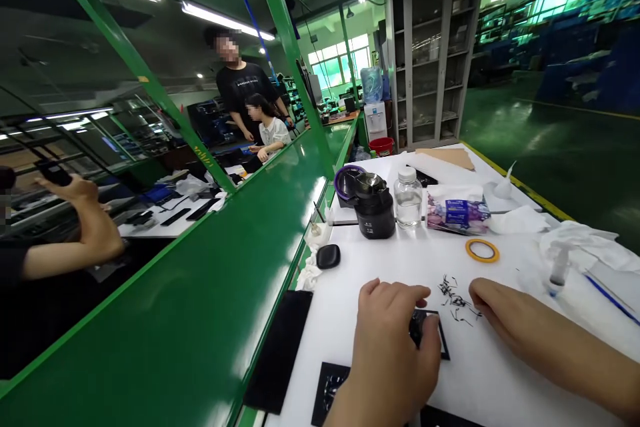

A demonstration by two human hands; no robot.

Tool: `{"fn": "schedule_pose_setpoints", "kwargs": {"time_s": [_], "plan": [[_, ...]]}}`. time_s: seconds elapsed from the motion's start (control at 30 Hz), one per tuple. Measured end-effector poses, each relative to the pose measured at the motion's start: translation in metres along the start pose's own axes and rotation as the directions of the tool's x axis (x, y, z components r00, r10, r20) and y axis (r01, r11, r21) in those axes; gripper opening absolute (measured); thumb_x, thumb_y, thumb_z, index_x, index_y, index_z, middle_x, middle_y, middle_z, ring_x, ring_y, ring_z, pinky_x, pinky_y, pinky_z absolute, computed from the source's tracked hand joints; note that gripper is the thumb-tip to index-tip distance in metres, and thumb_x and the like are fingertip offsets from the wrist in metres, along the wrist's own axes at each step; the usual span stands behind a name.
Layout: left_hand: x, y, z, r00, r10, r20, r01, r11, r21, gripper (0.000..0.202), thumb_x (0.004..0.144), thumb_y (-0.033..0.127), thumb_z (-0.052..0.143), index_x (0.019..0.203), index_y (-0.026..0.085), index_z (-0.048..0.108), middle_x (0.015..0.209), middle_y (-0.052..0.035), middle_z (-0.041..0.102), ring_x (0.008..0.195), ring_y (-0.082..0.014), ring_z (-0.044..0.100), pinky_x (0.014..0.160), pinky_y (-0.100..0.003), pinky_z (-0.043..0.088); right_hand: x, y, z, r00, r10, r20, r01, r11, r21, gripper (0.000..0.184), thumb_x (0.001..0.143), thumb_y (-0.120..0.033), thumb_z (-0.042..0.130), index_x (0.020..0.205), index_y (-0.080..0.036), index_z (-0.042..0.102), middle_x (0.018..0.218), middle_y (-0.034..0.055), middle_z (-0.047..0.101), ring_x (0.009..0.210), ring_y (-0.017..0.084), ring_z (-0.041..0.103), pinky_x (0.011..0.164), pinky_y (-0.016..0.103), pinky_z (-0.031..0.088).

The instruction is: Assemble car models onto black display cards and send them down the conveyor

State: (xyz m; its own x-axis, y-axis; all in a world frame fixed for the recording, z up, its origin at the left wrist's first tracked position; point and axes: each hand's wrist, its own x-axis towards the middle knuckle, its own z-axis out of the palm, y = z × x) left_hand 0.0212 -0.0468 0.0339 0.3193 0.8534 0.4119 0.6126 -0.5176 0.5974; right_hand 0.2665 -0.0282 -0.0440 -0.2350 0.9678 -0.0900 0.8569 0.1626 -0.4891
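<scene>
Small black part [430, 333]: mostly covered by the left hand [395, 340]; its shape cannot be told.
Left hand grip: fingertips hidden from view, so hold or mere touch is unclear.
Right hand [505, 310]: fingertips lie among tiny black bits [455, 297], too small to identify.
Black squares [330, 387]: cut off by the bottom edge.
Worktop [490, 373]: runs off right and bottom edges.
Packet [457, 213]: label too small to read.
Faces: blurred.

Bottle [408, 198] stands right of cup [373, 205].
</scene>
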Motion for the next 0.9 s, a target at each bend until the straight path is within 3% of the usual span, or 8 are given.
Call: {"fn": "schedule_pose_setpoints", "kwargs": {"time_s": [0.2, 0.4, 0.6, 0.73, 0.9], "plan": [[-0.004, 0.000, 0.006, 1.000, 0.019, 0.010, -0.018, 1.000, -0.013, 0.029, 0.078, 0.014, 0.060, 0.104, 0.025, 0.063, 0.093, -0.0039, 0.071, 0.089, -0.0239, 0.065, 0.104, -0.058, 0.042, -0.004, 0.001, 0.007, 0.998, -0.046, -0.034, 0.046, 0.999, -0.005, 0.016, 0.096, -0.035, 0.045, 0.090, -0.027, 0.058, 0.096, 0.0086, 0.061, 0.086, 0.025, 0.059, 0.076, 0.037, 0.045], [-0.006, -0.001, 0.014, 0.999, 0.019, 0.044, -0.019, 1.000, -0.006, 0.031, 0.076, 0.013, 0.061, 0.104, 0.025, 0.064, 0.094, -0.0031, 0.071, 0.093, -0.0239, 0.066, 0.106, -0.058, 0.041, -0.001, -0.004, 0.016, 0.984, -0.112, -0.138, 0.115, 0.993, 0.011, 0.027, 0.099, -0.033, 0.037, 0.087, -0.027, 0.060, 0.095, 0.0099, 0.062, 0.085, 0.026, 0.060, 0.074, 0.036, 0.047], [-0.006, 0.001, 0.013, 0.997, 0.025, 0.074, -0.025, 1.000, -0.005, 0.029, 0.078, 0.012, 0.060, 0.104, 0.025, 0.065, 0.094, -0.0032, 0.072, 0.094, -0.0243, 0.065, 0.104, -0.058, 0.042, -0.001, -0.002, 0.005, 0.991, -0.059, -0.120, 0.069, 0.994, 0.080, 0.029, 0.100, -0.028, 0.034, 0.081, -0.027, 0.056, 0.086, 0.0067, 0.063, 0.076, 0.024, 0.059, 0.068, 0.033, 0.044], [-0.005, 0.000, 0.013, 0.996, 0.028, 0.088, -0.028, 1.000, -0.002, 0.029, 0.080, 0.012, 0.059, 0.105, 0.024, 0.065, 0.095, -0.0037, 0.071, 0.093, -0.0241, 0.064, 0.104, -0.058, 0.041, 0.002, -0.002, -0.002, 0.993, -0.072, -0.097, 0.082, 0.991, 0.101, 0.020, 0.094, -0.021, 0.042, 0.080, -0.025, 0.055, 0.085, 0.0050, 0.064, 0.077, 0.023, 0.059, 0.069, 0.034, 0.041], [-0.005, 0.000, 0.014, 0.993, 0.034, 0.110, -0.033, 0.999, -0.012, 0.029, 0.080, 0.012, 0.060, 0.106, 0.023, 0.065, 0.095, -0.0036, 0.071, 0.094, -0.0245, 0.063, 0.103, -0.056, 0.042, -0.006, -0.028, -0.020, 0.987, -0.100, -0.128, 0.125, 0.970, 0.210, 0.017, 0.094, -0.023, 0.046, 0.083, -0.024, 0.059, 0.086, 0.0037, 0.065, 0.077, 0.022, 0.058, 0.068, 0.033, 0.040]]}}
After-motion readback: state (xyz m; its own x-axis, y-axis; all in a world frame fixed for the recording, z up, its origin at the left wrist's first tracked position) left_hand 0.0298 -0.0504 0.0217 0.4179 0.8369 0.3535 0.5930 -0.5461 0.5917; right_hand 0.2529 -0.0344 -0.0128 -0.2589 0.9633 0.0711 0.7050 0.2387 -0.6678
